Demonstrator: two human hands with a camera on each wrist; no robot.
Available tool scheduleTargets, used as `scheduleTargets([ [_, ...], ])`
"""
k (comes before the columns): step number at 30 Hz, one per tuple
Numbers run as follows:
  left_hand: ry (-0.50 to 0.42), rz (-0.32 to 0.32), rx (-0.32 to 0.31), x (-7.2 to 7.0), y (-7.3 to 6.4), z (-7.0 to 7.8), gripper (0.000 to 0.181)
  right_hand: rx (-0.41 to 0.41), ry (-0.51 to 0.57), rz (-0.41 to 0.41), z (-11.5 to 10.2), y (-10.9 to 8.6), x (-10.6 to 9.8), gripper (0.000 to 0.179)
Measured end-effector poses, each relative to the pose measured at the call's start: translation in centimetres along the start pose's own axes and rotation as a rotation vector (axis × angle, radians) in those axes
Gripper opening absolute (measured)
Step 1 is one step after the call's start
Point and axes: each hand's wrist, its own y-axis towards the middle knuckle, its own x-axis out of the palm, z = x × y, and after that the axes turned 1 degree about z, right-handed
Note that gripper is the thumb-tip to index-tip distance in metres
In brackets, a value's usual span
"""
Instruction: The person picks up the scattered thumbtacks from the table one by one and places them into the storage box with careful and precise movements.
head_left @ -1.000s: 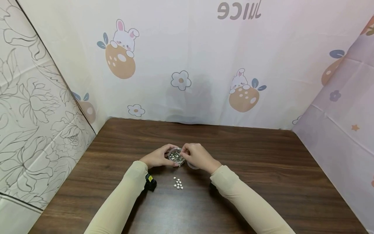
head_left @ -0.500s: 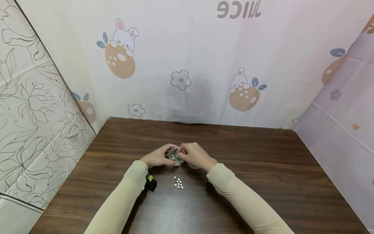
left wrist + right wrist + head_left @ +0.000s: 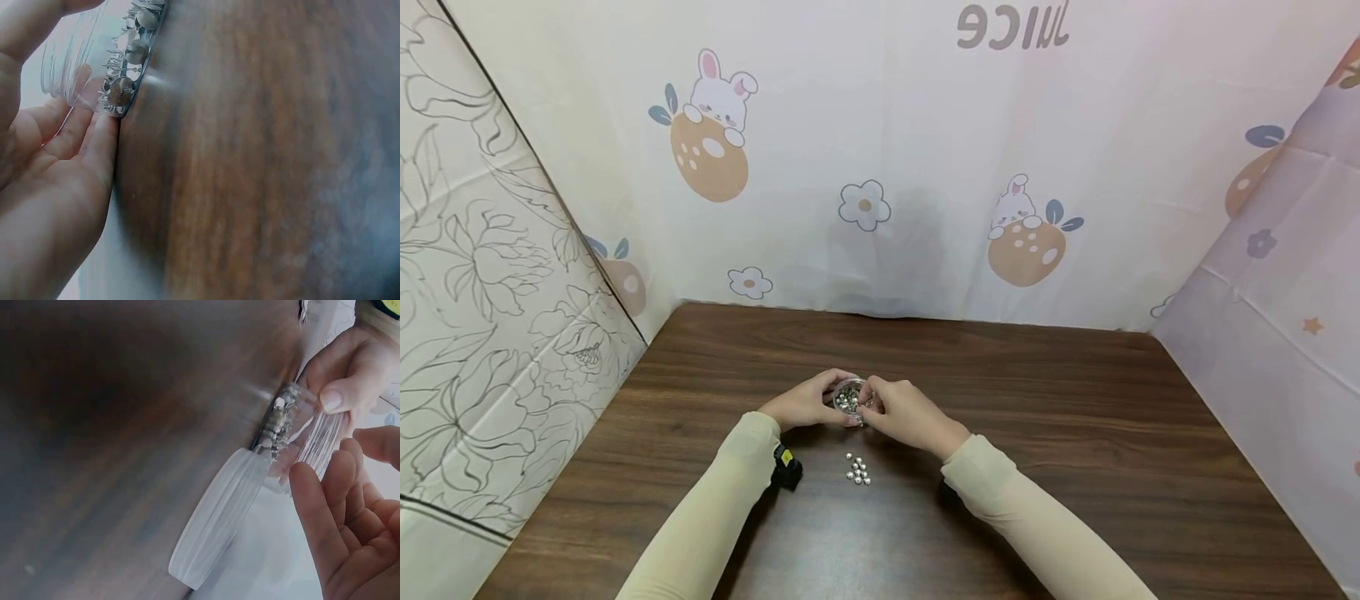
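My left hand (image 3: 808,404) holds a small clear plastic jar (image 3: 315,447) upright on the table, thumb on one side and fingers round the other. Inside, silver thumbtacks (image 3: 136,51) cover the bottom, their points showing through the wall in the left wrist view. My right hand (image 3: 913,412) reaches over the jar's mouth from the right, its thumb and forefinger bent down at the rim. I cannot tell whether a tack is between those fingertips. A screw lid (image 3: 219,519) lies on the table beside the jar, under my right hand. Several loose silver thumbtacks (image 3: 858,472) lie nearer me.
The dark wooden table (image 3: 1075,467) runs back to a printed cloth curtain (image 3: 805,100). Another patterned cloth panel (image 3: 490,275) stands along the left. A black wrist camera (image 3: 787,469) sits at my left wrist.
My right hand shifts slightly left over the jar, then its wrist swings back right while the fingertips stay at the mouth. The lid's edge becomes hidden in the head view. The left hand keeps still.
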Motion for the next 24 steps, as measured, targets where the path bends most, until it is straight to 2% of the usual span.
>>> scheduleTargets([
  [5,0.008,0.004,0.009,0.0,0.0,-0.1,0.068,-0.027,-0.005,-0.026,-0.2,-0.9,0.1,0.006],
  [11,0.03,0.015,0.02,0.1,0.0,0.0,0.068,-0.116,-0.042,-0.052,-0.3,-1.9,0.1,0.006],
  [24,0.02,0.023,0.026,0.2,-0.1,0.1,0.069,-0.209,0.033,-0.284,-0.7,-3.7,0.7,0.006],
])
